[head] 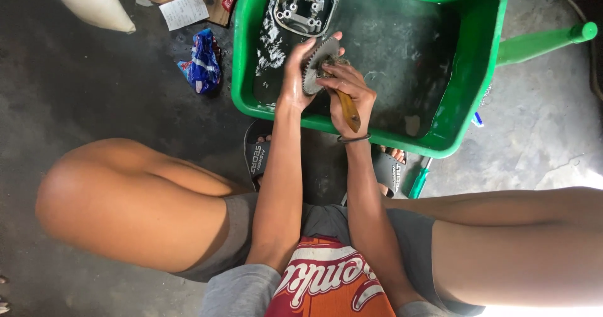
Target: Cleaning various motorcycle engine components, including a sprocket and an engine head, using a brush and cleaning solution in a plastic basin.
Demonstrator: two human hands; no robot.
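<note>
Concrete floor, dark and stained, lies under a green plastic tub of murky water. Left hand fingers wrap the rim of a toothed metal sprocket held over the tub; right hand fingers close around a wooden-handled brush against it. Wet, stiff and probably heavy, the sprocket looks slippery, best gripped by its edge. 1 metal engine part sits submerged behind; a blue wrapper lies nearby.

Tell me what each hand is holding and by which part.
The left hand holds a toothed metal sprocket by its rim and flat face. The right hand grips a brush by its wooden handle, near the head.
</note>
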